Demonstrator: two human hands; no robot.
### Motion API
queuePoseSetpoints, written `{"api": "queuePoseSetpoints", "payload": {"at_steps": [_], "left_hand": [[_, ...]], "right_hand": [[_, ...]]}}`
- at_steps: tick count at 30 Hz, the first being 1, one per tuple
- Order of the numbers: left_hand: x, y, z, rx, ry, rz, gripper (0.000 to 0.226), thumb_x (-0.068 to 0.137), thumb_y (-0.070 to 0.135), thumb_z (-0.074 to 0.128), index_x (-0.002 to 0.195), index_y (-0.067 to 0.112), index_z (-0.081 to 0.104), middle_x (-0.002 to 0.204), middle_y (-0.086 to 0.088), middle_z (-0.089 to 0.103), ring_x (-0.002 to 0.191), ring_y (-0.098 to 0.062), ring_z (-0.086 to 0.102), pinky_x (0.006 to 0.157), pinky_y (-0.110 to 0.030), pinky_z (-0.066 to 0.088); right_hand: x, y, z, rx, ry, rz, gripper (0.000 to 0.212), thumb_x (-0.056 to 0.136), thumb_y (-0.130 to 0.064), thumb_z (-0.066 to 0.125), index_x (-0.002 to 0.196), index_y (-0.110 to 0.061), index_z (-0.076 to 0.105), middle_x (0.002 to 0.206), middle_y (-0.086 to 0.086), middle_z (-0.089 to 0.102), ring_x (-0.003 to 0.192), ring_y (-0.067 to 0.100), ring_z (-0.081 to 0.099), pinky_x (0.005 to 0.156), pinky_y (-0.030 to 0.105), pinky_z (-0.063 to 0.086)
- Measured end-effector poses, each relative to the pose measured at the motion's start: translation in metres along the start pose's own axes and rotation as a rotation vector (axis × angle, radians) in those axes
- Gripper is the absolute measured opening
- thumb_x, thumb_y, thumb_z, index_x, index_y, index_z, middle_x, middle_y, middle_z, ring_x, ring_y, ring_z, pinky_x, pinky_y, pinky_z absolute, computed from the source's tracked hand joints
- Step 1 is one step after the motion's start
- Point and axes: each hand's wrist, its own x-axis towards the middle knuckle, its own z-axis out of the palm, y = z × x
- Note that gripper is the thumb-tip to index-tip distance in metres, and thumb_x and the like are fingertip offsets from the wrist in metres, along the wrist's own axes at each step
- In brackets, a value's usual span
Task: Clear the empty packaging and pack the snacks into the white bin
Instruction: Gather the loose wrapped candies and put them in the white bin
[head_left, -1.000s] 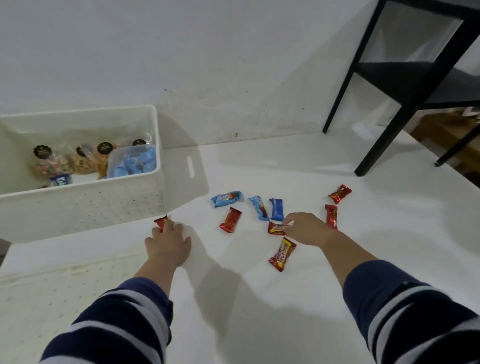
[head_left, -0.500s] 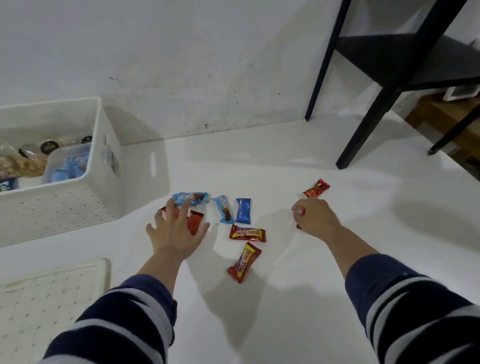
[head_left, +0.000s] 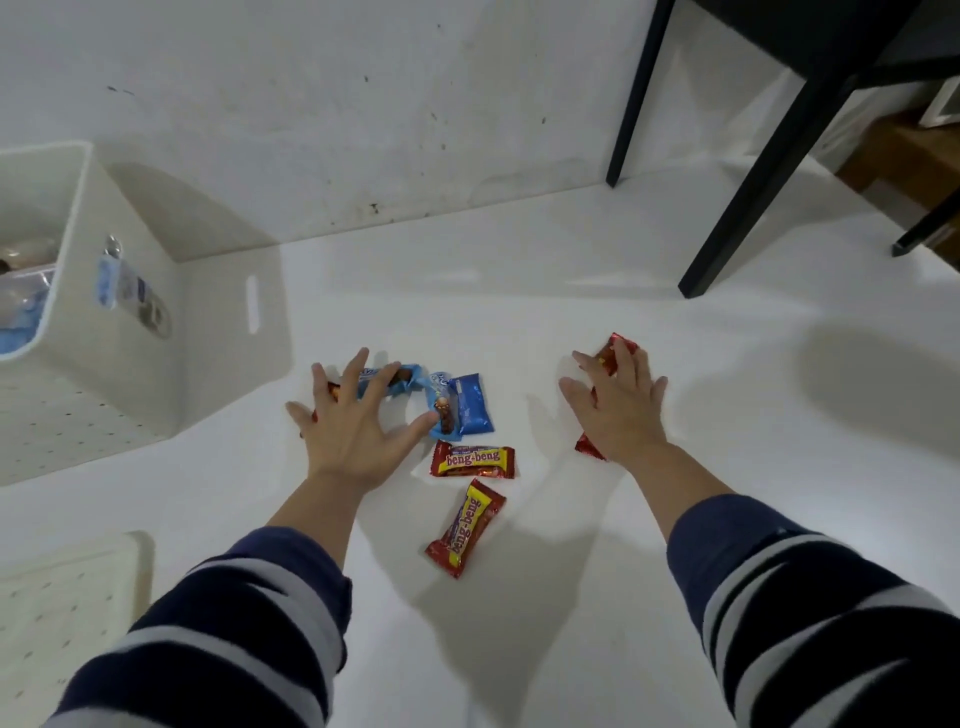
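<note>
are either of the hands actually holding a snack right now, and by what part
Neither grips one. The left hand and right hand lie spread, fingers straight, over the snacks.

White floor (head_left: 623, 597) met scuffed, stained white wall (head_left: 363, 130); black table legs (head_left: 748, 197) stood upper right, casting soft shadows.

Bare floor (head_left: 597, 322) lies open between white bin (head_left: 130, 332) and black table leg (head_left: 748, 192).

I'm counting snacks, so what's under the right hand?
Under the spread right hand, two red snack wrappers show: one past the fingers, one corner near the wrist. Anything else beneath the palm is covered.
</note>
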Motion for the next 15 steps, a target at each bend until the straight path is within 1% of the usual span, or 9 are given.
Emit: {"api": "queuePoseSetpoints", "payload": {"at_steps": [3, 5, 8, 10, 12, 14, 15], "left_hand": [[-0.002, 0.01, -0.002, -0.019, 0.002, -0.019, 0.094, 0.06, 0.094, 0.013, 0.139, 0.045, 0.028, 0.159, 0.01, 0.008, 0.146, -0.036, -0.004, 0.107, -0.071, 0.007], [-0.004, 0.015, -0.004, -0.019, -0.015, -0.026, 0.092, 0.062, 0.094, 0.022, 0.137, 0.041, 0.03, 0.159, 0.01, 0.008, 0.146, -0.037, -0.005, 0.107, -0.072, 0.007], [-0.008, 0.014, -0.003, -0.005, -0.033, -0.003, 0.081, 0.069, 0.088, 0.03, 0.134, 0.039, 0.03, 0.159, 0.011, 0.011, 0.146, -0.037, -0.004, 0.107, -0.072, 0.009], [-0.012, 0.007, -0.002, 0.02, -0.056, 0.015, 0.078, 0.075, 0.082, 0.033, 0.138, 0.037, 0.026, 0.159, 0.012, 0.011, 0.146, -0.037, -0.005, 0.107, -0.072, 0.007], [-0.019, -0.004, 0.0, 0.059, -0.086, 0.04, 0.077, 0.079, 0.077, 0.036, 0.142, 0.036, 0.02, 0.159, 0.012, 0.011, 0.146, -0.036, -0.007, 0.108, -0.07, 0.005], [-0.029, -0.016, 0.001, 0.067, -0.075, 0.075, 0.069, 0.082, 0.073, 0.035, 0.139, 0.036, 0.024, 0.158, 0.012, 0.016, 0.147, -0.034, -0.003, 0.11, -0.067, 0.008], [-0.035, -0.021, 0.001, 0.058, -0.06, 0.095, 0.066, 0.082, 0.071, 0.03, 0.138, 0.036, 0.027, 0.157, 0.011, 0.019, 0.146, -0.034, 0.0, 0.111, -0.064, 0.012]], "right_hand": [[-0.012, -0.023, 0.003, 0.014, -0.009, -0.122, 0.058, 0.089, -0.067, 0.024, 0.143, -0.043, 0.026, 0.161, 0.004, 0.001, 0.147, 0.032, -0.009, 0.117, 0.058, 0.001], [-0.021, -0.041, 0.005, 0.064, -0.064, -0.179, 0.061, 0.087, -0.07, 0.029, 0.143, -0.047, 0.023, 0.161, 0.002, -0.002, 0.147, 0.032, -0.011, 0.116, 0.059, -0.001], [-0.036, -0.065, 0.01, 0.053, -0.112, -0.253, 0.069, 0.08, -0.078, 0.033, 0.143, -0.055, 0.016, 0.161, -0.002, -0.007, 0.147, 0.032, -0.014, 0.114, 0.064, -0.002], [-0.044, -0.075, 0.016, 0.009, -0.124, -0.303, 0.074, 0.075, -0.083, 0.033, 0.142, -0.058, 0.014, 0.161, -0.004, -0.008, 0.146, 0.031, -0.017, 0.111, 0.068, -0.003], [-0.052, -0.08, 0.021, -0.007, -0.137, -0.33, 0.077, 0.071, -0.086, 0.035, 0.141, -0.057, 0.019, 0.161, -0.007, -0.006, 0.146, 0.028, -0.019, 0.11, 0.07, -0.004], [-0.061, -0.084, 0.026, -0.01, -0.137, -0.348, 0.078, 0.069, -0.086, 0.039, 0.14, -0.055, 0.025, 0.161, -0.008, -0.003, 0.146, 0.026, -0.019, 0.109, 0.07, -0.004], [-0.066, -0.086, 0.028, -0.008, -0.129, -0.357, 0.08, 0.068, -0.086, 0.04, 0.14, -0.055, 0.026, 0.161, -0.008, -0.003, 0.146, 0.026, -0.019, 0.109, 0.069, -0.004]]}}
